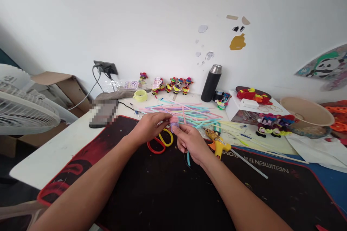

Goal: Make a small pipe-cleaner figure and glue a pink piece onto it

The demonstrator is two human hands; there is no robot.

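Over the black desk mat, my right hand (191, 140) grips a small fuzzy pipe-cleaner piece (174, 121), pink on top and lilac below. The fingers of my left hand (149, 126) are bent in a pinch at its left side; their tips are partly hidden. A light blue pipe cleaner (188, 158) hangs down under my right hand; whether it joins the piece is hidden. Scissors (156, 148) with one red and one yellow handle loop lie just below my left hand. Loose pastel pipe cleaners (159, 109) are heaped right behind my hands.
A yellow hot glue gun (221, 145) lies right of my right hand, a glue stick (252, 164) beside it. Behind stand a black thermos (211, 83), several fuzzy dolls (178, 86) and yellow tape (140, 96). A fan (24, 101) is at left, a beige bowl (306, 113) at right.
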